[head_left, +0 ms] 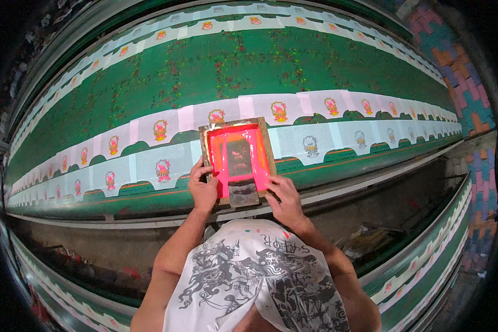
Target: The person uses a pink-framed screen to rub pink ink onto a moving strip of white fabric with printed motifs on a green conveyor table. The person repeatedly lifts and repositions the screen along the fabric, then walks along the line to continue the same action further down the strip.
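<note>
A wooden screen-printing frame (266, 145) lies over the near row of pale cloth pieces, directly in front of me. Bright pink ink (257, 149) coats its mesh around a dark rectangular middle, with some orange showing at the sides. A worn grey-brown block (243, 195), perhaps a squeegee, sits at the frame's near edge. My left hand (203, 188) is closed on the frame's left side, thumb toward the inside. At the near right corner, my right hand (285, 200) grips the frame with bent fingers.
Pale cloth pieces (343, 143) line the long green table (232, 63) in rows. Left of the frame, near-row prints (162, 170) show pink; those right are grey (310, 146). A metal rail (365, 185) edges the table. Another printing table (420, 265) stands behind me.
</note>
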`<state>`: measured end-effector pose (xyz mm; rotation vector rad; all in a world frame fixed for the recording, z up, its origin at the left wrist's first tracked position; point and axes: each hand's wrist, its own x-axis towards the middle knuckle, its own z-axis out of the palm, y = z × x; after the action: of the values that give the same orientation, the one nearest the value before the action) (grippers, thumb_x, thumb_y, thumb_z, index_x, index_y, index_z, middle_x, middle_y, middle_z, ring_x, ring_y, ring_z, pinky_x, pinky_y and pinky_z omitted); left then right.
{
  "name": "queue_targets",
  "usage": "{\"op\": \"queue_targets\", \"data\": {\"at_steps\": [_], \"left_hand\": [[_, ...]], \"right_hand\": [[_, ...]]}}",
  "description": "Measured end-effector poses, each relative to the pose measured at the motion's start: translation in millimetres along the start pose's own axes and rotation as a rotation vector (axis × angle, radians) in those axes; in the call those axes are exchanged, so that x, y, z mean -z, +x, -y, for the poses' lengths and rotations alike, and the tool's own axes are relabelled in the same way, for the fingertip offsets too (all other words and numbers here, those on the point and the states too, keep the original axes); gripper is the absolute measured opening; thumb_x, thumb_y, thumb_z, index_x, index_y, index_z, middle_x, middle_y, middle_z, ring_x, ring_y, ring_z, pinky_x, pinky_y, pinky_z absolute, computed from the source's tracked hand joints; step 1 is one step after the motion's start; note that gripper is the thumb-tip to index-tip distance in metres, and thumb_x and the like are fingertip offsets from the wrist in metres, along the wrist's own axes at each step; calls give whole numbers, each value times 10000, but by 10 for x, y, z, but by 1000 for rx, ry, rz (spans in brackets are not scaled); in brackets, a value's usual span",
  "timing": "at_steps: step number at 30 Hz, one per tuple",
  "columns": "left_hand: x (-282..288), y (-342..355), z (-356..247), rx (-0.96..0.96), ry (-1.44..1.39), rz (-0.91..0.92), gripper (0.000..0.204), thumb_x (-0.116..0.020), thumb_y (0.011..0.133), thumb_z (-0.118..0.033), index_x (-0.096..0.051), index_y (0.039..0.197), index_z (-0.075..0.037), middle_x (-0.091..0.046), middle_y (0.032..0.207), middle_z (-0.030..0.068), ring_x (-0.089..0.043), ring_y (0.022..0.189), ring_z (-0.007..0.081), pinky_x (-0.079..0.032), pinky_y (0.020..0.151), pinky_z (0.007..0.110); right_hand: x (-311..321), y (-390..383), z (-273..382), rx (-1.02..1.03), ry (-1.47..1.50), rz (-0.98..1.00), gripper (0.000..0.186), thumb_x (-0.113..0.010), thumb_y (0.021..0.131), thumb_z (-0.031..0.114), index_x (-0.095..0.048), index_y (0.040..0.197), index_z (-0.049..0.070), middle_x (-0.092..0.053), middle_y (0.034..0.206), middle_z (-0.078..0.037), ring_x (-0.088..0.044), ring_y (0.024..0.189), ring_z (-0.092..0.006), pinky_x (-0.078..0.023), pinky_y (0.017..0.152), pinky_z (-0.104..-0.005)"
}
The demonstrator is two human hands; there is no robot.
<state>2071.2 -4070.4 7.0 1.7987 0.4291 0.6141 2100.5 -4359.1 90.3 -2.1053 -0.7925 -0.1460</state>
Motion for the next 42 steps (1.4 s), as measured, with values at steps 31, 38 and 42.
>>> {"op": "queue_targets", "data": {"at_steps": [31, 38, 42], "left_hand": [[6, -25, 58, 36, -6, 28, 326, -715, 750, 95, -781, 1032, -55, -603, 1561, 282, -575, 1467, 414, -438, 1238, 468], [-7, -28, 39, -4, -26, 26, 354, -698, 752, 123, -780, 1041, -64, -588, 1562, 288, -563, 1473, 417, -428, 1238, 471], [-17, -24, 20, 30, -20, 33, 370, -691, 748, 135, -778, 1044, -69, -583, 1561, 276, -548, 1477, 416, -420, 1240, 481]], "right_hand": [[-460, 1948, -246, 231, -289, 389, 447, -680, 846, -32, -762, 1271, 80, -745, 1131, -158, -696, 1134, -377, -514, 1054, -537], [-536, 1239, -19, 329, -303, 287, 378, -713, 845, 65, -760, 1219, 37, -736, 1142, -160, -712, 1089, -358, -566, 957, -501], [-444, 906, 176, 305, -296, 332, 425, -723, 816, 28, -749, 1241, 37, -728, 1164, -136, -707, 1099, -347, -557, 973, -493]]}}
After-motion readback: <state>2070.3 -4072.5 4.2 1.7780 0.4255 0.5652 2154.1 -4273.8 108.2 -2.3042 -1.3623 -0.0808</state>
